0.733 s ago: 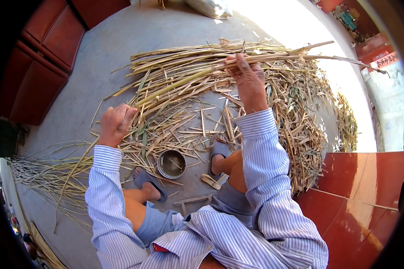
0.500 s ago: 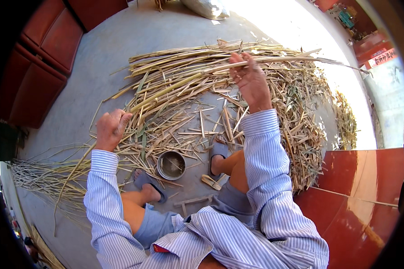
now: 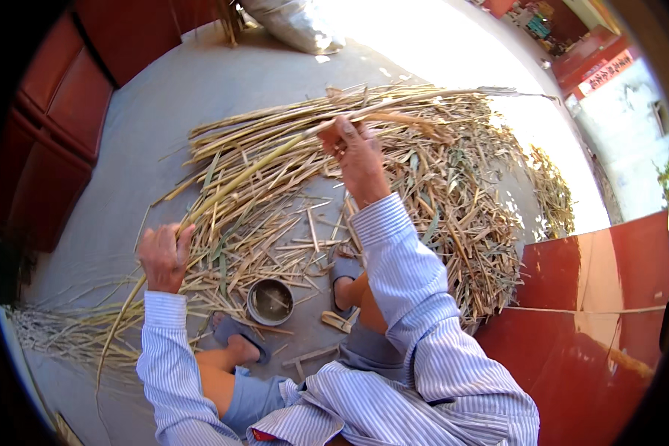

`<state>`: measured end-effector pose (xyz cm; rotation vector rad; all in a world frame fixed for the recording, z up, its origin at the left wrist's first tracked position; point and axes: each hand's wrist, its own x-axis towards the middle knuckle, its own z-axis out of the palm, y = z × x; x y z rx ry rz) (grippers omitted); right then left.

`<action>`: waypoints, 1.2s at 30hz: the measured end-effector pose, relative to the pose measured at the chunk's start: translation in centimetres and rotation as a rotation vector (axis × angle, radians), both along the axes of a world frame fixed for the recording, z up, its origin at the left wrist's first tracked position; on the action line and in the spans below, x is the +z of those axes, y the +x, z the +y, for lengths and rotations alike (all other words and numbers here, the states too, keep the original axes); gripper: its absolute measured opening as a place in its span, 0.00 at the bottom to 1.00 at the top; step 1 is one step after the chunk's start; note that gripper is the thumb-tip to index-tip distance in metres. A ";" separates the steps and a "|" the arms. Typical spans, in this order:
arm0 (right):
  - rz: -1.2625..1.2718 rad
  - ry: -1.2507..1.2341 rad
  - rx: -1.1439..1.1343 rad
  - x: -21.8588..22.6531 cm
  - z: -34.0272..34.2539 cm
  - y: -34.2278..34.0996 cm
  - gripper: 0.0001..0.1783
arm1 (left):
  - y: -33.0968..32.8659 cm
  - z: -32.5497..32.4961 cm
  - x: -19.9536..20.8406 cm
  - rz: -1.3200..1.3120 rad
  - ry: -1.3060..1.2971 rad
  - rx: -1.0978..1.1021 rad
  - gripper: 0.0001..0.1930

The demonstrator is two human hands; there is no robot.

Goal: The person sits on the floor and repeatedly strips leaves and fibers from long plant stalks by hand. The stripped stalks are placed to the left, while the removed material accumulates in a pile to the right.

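Right hand (image 3: 358, 157) shifted nearer left hand (image 3: 163, 258), at latter's 2 o'clock; left fingers (image 3: 156, 241) clasp long stalk (image 3: 254, 172), right fingers' grip unclear.

Grey floor (image 3: 145, 119) strewn with stalks and leaf litter.
Long stalks (image 3: 219, 134) lie in a broad pile, with short broken pieces (image 3: 238, 260) before it, a heap of dry leaves (image 3: 472, 230) at right, thin twigs (image 3: 59, 331) at left and a round metal bowl (image 3: 270, 323) near the middle.
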<state>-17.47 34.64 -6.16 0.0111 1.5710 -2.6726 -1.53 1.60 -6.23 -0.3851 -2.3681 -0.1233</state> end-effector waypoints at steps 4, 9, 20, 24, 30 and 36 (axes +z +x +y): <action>-0.028 0.027 -0.033 0.5 1.3 -0.6 0.15 | 0.4 -0.4 -2.0 -0.057 0.064 -0.002 0.10; 0.079 0.073 0.002 1.0 1.4 -0.2 0.12 | -0.3 -1.4 -3.8 -0.204 0.281 0.104 0.18; 0.283 0.020 0.282 3.3 3.3 0.8 0.12 | -0.7 -1.2 -6.2 -1.194 1.146 -0.109 0.23; 0.230 -0.014 0.133 2.5 3.0 0.3 0.11 | -1.1 0.2 -5.6 -0.871 1.067 -0.089 0.21; 0.069 -0.079 -0.106 1.2 2.3 -0.6 0.09 | -0.3 1.9 -0.1 -0.029 0.224 0.025 0.15; 0.005 -0.198 -0.349 -0.1 8.3 -2.3 0.11 | 2.0 -2.6 3.0 -0.165 0.121 0.112 0.15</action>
